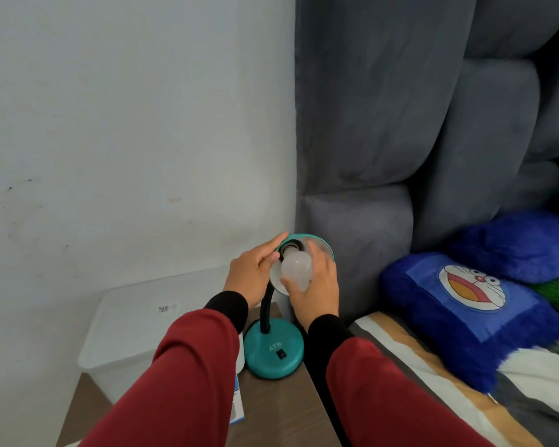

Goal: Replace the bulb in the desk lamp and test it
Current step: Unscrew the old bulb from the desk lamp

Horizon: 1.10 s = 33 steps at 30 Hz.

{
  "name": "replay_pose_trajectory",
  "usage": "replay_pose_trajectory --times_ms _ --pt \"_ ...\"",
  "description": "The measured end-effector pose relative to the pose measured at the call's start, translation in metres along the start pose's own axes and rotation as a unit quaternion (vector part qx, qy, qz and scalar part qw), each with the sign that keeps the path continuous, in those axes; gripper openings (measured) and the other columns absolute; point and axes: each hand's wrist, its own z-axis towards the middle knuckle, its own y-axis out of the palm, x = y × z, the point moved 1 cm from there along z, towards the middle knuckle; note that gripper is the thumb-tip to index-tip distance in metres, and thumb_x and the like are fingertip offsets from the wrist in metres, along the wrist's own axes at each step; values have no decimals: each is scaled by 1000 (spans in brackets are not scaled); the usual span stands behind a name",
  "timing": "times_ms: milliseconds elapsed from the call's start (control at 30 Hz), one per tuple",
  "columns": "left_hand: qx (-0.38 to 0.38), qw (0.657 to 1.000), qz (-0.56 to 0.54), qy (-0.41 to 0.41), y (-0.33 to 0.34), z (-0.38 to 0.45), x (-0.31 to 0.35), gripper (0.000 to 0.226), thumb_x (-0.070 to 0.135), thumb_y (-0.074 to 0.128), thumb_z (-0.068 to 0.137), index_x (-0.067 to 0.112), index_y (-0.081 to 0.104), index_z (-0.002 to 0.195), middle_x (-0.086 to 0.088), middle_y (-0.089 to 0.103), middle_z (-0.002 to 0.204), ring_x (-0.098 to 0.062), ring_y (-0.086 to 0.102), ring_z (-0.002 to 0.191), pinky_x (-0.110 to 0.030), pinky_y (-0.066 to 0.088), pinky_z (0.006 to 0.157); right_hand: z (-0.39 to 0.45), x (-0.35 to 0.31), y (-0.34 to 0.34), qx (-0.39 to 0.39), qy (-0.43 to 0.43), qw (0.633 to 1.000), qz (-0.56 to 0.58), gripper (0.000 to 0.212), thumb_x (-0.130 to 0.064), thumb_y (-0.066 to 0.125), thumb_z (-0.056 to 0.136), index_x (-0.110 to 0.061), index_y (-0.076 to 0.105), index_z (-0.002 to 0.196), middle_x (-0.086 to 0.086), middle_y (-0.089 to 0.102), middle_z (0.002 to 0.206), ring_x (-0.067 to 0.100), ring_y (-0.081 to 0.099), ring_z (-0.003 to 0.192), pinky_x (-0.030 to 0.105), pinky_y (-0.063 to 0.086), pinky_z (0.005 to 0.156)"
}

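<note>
A teal desk lamp stands on a brown bedside table, its round base (274,353) carrying a black switch and a black gooseneck rising to the shade (317,241). The shade is tilted up towards me. A white frosted bulb (296,267) sits at the black socket inside the shade. My right hand (315,285) wraps its fingers around the bulb from the right. My left hand (255,272) grips the shade's left rim, with the fingers lying over its edge. Whether the bulb's base is fully in the socket is hidden.
A translucent plastic box (123,330) with a lid sits left of the lamp against the white wall. A small blue and white carton (238,404) peeks out under my left sleeve. To the right are a grey padded headboard (384,124), a bed and a blue plush pillow (471,311).
</note>
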Motion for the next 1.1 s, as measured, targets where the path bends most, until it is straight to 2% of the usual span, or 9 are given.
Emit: replay_pose_trajectory --times_ms 133,267,400,467,567,700,867,1000,1100 --pt "1 1000 1 0 1 0 -1 40 17 41 101 40 49 132 4 53 140 -13 46 130 -13 30 101 1 2 2 -18 102 992 75 73 -31 74 78 -24 37 140 9 48 135 23 56 110 26 43 92" --pt "1 1000 -10 -8 0 0 -1 39 18 41 101 40 50 132 5 55 138 -12 47 129 -13 31 101 -1 -1 3 -16 3 1000 7 68 -7 66 82 -28 38 140 4 36 143 22 40 132 27 32 109" --pt "-1 1000 -1 -5 1 0 0 40 17 41 101 40 49 132 5 54 139 -12 46 130 -12 30 100 -1 -1 4 -8 91 992 88 81 -32 73 78 -25 29 144 7 41 144 23 44 129 30 38 104" --pt "1 1000 -2 -5 0 -1 0 40 17 41 101 41 49 132 5 54 139 -12 46 130 -12 30 101 1 0 4 -8 85 994 64 70 -27 71 81 -25 36 141 8 47 138 24 48 124 29 40 101" --pt "-3 1000 -11 -10 -2 -1 1 40 17 42 101 40 50 132 5 55 137 -13 48 128 -14 32 103 -1 -1 5 -2 0 1000 -8 68 -9 66 81 -28 38 140 5 37 141 23 39 130 28 33 108" --pt "-3 1000 -5 -7 0 -1 2 40 17 41 101 41 50 132 6 54 139 -13 47 130 -16 32 106 -2 -2 4 -2 84 994 66 82 -31 74 77 -26 28 144 8 39 144 24 41 130 32 37 105" --pt "1 1000 -14 -14 0 -2 3 40 16 42 101 41 50 131 3 57 136 -21 52 124 -25 37 110 0 -4 3 -12 0 1000 0 70 -5 66 81 -27 36 141 4 34 142 23 38 132 27 32 109" --pt "0 1000 -16 -15 0 -3 3 40 16 42 101 40 50 132 5 54 139 -13 47 130 -19 33 108 0 -5 3 -12 95 993 67 82 -31 74 77 -23 27 144 9 37 146 26 40 131 33 37 105" --pt "0 1000 -19 -17 1 -3 4 40 16 41 101 40 50 132 5 53 139 -13 47 130 -20 33 109 1 -5 2 -17 74 996 46 70 -17 70 81 -23 35 141 7 44 140 27 45 128 31 39 104"
